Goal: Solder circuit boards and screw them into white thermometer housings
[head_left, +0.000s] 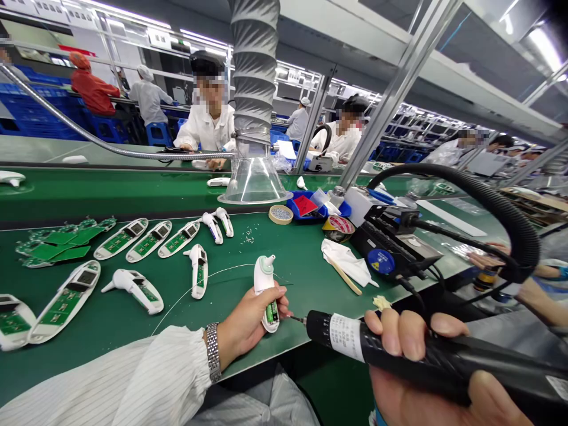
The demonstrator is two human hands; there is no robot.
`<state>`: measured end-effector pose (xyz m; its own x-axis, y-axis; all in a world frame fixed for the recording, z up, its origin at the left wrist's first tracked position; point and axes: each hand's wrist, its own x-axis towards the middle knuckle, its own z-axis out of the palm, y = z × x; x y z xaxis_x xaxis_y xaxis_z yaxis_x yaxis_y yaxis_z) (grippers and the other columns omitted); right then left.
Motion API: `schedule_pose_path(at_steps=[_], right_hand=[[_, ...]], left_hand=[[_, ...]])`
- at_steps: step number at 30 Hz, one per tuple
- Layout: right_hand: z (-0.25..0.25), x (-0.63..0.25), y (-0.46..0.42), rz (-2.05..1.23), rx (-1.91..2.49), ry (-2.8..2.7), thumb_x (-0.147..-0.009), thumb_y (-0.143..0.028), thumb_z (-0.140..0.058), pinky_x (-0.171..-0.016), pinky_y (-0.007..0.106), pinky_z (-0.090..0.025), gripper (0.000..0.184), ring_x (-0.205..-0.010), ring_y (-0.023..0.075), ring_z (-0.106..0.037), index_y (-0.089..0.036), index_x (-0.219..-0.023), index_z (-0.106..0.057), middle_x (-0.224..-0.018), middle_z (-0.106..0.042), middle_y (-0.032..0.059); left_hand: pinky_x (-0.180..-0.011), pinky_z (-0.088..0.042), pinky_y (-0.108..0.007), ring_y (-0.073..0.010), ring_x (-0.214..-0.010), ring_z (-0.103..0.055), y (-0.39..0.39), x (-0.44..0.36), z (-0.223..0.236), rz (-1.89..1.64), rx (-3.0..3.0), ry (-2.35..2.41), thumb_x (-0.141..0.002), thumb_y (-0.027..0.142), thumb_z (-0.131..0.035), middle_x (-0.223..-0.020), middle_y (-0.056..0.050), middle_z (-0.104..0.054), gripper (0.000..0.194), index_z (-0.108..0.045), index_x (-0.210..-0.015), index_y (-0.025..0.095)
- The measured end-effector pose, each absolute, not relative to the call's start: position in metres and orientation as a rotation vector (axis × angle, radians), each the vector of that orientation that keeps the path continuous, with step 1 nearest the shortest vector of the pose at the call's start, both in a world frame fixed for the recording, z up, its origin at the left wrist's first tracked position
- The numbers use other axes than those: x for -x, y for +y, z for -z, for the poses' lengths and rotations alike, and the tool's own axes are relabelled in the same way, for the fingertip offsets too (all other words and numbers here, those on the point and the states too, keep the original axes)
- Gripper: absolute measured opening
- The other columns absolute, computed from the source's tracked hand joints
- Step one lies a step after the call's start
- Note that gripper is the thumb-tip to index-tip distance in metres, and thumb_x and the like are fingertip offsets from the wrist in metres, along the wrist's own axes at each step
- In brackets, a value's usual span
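My left hand point(248, 319) is wrapped round a white ear thermometer point(263, 283), held upright with its probe tip up and a green circuit board showing in its lower body. My right hand point(412, 355) grips a black electric screwdriver point(390, 349) whose thin bit points left. The bit's tip is close to the fingers of my left hand; I cannot tell whether it touches the thermometer. Left of my hand lie an open thermometer half point(198, 272) and another open thermometer point(135, 291). Small screws point(249, 235) are scattered on the green mat beyond.
Several white housings with boards point(116, 238) and a pile of green circuit boards point(62, 239) lie at left. A round screw dish point(281, 214), a blue tray point(296, 208) and a black device point(390, 248) stand right of centre. An extraction hood point(255, 177) hangs ahead. Co-workers sit opposite.
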<state>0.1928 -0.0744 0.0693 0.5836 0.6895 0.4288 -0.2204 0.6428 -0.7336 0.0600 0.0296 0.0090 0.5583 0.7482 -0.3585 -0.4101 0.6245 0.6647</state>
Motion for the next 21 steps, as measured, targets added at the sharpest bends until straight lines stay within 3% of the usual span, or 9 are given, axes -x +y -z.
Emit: schedule_pose_path(at_steps=[4, 15, 21], right_hand=[[-0.07, -0.184, -0.075, -0.629, 0.678, -0.881, -0.073, -0.045, -0.067, -0.055, 0.028, -0.043, 0.029, -0.05, 0.0112, -0.042, -0.022, -0.083, -0.052, -0.056, -0.045, -0.0046], [-0.058, -0.176, -0.072, -0.667, 0.704, -1.07, -0.077, -0.044, -0.059, -0.06, 0.033, -0.043, 0.025, -0.054, 0.0145, -0.048, -0.025, -0.091, -0.051, -0.061, -0.05, -0.0034], [-0.053, -0.174, -0.07, -0.642, 0.643, -1.158, -0.079, -0.044, -0.06, -0.053, 0.03, -0.042, 0.023, -0.05, 0.0132, -0.049, -0.025, -0.09, -0.051, -0.058, -0.052, -0.0044]], left_hand=[[-0.049, -0.041, -0.02, -0.0069, -0.048, -0.044, 0.03, -0.061, -0.006, -0.774, -0.539, 0.665, -0.068, 0.021, -0.071, -0.053, 0.006, -0.049, 0.025, -0.048, -0.076, 0.017], [-0.048, -0.037, -0.02, -0.0063, -0.047, -0.041, 0.03, -0.062, -0.006, -0.763, -0.554, 0.646, -0.065, 0.024, -0.073, -0.051, 0.006, -0.048, 0.029, -0.046, -0.073, 0.017], [-0.046, -0.034, -0.018, -0.0055, -0.047, -0.04, 0.03, -0.061, -0.006, -0.759, -0.541, 0.648, -0.066, 0.024, -0.072, -0.051, 0.007, -0.046, 0.029, -0.045, -0.075, 0.017]])
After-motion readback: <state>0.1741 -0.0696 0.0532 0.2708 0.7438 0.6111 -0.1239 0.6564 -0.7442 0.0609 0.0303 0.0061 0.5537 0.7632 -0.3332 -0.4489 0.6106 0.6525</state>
